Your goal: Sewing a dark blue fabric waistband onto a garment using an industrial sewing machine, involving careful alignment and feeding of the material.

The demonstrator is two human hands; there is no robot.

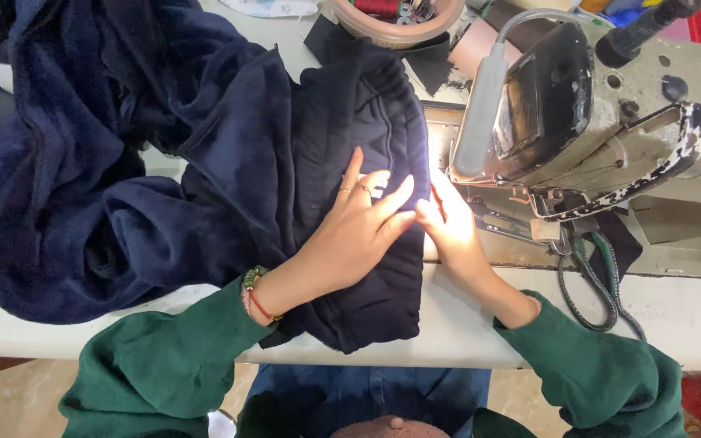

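white table [464, 324], both hands flat on navy fabric [350, 122]

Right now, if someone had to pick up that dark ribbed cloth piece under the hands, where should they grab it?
Probably at the near folded end of the ribbed cloth piece, coming from the table's front edge. That end lies free and hangs slightly over the table, while the far end sits beside the sewing machine under the left hand and right hand.
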